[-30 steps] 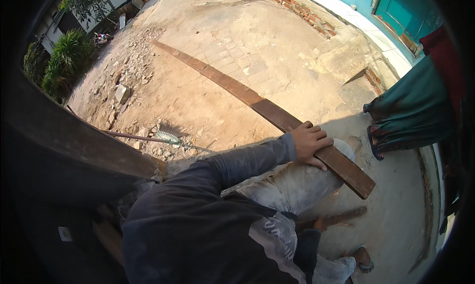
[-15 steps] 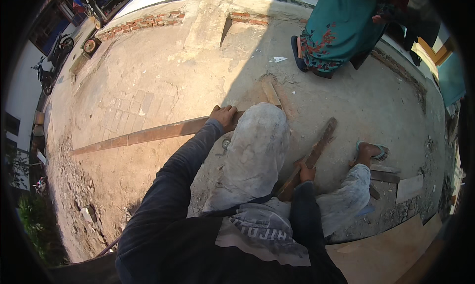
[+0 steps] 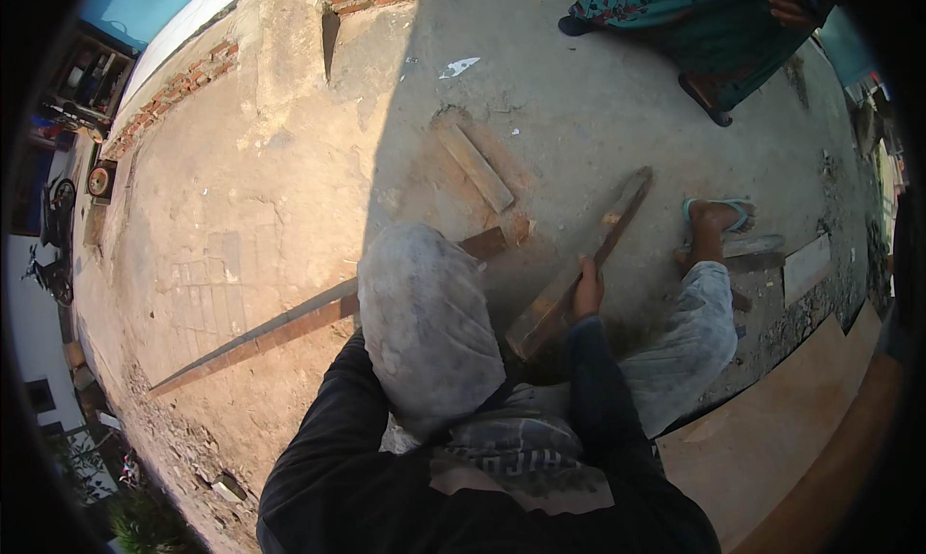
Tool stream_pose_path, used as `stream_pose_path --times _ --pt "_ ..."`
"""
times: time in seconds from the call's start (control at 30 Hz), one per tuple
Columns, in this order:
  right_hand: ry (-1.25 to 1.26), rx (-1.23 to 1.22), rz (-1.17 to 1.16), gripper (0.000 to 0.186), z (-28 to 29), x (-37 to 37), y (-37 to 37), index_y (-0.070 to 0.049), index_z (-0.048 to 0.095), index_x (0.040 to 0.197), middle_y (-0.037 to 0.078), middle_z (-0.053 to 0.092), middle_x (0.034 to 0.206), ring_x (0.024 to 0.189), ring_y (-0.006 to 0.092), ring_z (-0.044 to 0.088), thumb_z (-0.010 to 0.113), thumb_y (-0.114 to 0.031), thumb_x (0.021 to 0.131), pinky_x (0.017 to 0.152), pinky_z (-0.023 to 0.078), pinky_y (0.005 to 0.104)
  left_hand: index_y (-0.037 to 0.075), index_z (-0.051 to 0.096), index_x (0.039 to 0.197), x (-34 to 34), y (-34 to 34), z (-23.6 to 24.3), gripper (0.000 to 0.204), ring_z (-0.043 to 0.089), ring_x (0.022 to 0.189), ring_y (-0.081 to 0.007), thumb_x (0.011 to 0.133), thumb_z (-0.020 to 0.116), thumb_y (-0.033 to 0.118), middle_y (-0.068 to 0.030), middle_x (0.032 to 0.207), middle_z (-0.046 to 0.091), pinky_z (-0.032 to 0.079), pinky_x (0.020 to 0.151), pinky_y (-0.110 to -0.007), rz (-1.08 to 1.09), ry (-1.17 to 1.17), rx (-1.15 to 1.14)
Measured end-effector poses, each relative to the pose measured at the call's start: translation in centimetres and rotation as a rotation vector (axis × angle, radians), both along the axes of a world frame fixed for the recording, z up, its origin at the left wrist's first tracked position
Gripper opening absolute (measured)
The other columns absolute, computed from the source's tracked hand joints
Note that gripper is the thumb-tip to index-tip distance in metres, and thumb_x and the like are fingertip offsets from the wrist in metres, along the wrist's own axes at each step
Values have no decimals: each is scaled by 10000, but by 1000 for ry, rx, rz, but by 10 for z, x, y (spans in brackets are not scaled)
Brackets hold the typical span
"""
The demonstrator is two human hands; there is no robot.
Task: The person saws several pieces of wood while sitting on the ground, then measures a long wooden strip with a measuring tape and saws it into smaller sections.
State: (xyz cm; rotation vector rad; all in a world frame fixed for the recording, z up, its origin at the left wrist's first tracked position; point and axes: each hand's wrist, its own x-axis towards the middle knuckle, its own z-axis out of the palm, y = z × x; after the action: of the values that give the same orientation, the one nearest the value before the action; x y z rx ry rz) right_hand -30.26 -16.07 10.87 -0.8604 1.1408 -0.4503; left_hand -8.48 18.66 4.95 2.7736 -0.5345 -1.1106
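My right hand [image 3: 587, 289] is closed around the side of a rough, dark length of wood [image 3: 555, 308], which slants up and to the right beside my raised knee. A long, reddish-brown wooden beam [image 3: 280, 340] runs from the left toward the middle, passing behind the knee of my dusty grey trousers [image 3: 424, 313]. Its cut end shows past the knee. My left forearm goes down behind that same knee, so the left hand is hidden. Ahead of the knee, a short wooden block [image 3: 477, 168] lies on the ground in reddish dust.
At upper right stands another person in a green patterned skirt [image 3: 694, 24]. My sandalled foot [image 3: 721, 215] rests near wood offcuts [image 3: 754, 255] and a pale flat piece [image 3: 807, 269]. A brown sheet [image 3: 772, 429] lies at lower right. A motorbike [image 3: 53, 250] stands far left.
My left hand has gone from the top of the beam to behind my knee. The wood in my right hand has shifted forward, its near end now showing. The person in the skirt has stepped rightward.
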Motion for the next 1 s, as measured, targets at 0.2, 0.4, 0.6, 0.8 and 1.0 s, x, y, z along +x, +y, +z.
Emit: stream_pose_path --times 0.2,0.4,0.6,0.8,1.0 --pt "-83 141 -38 559 54 25 -6 1 569 1372 112 645 1259 1131 269 630 691 -366 969 964 503 410 87 660 1279 10 -8 -11 344 656 1191 -275 991 694 273 -95 1285 676 467 1018 -423 40 83 -33" --pt "-189 235 47 559 109 58 -16 -22 565 1389 115 655 1284 1171 276 647 672 -403 994 990 523 431 78 666 1291 71 -31 26 341 646 1215 -274 1004 701 259 -91 1309 678 477 1036 -415 244 215 -482" --pt "-518 394 92 622 141 87 -25 -31 520 1444 123 628 1368 1221 306 645 660 -453 1009 1035 524 472 70 627 1416 100 -119 311 626 585 1315 -288 923 801 414 -120 1431 628 456 1109 -440 -125 29 -1063" --pt "-686 599 199 664 164 92 -9 -22 483 1461 154 616 1359 1240 329 635 613 -496 1014 1044 531 481 68 611 1446 -19 -173 383 929 459 1445 -341 682 978 448 -160 1482 590 367 1181 -483 -744 130 -1173" --pt "-760 738 235 716 153 85 -1 -17 403 1500 174 589 1392 1218 316 652 607 -498 1012 1046 535 461 73 673 1347 -53 -171 361 787 485 1393 -342 722 953 460 -157 1415 655 314 1207 -493 -579 138 -1263"
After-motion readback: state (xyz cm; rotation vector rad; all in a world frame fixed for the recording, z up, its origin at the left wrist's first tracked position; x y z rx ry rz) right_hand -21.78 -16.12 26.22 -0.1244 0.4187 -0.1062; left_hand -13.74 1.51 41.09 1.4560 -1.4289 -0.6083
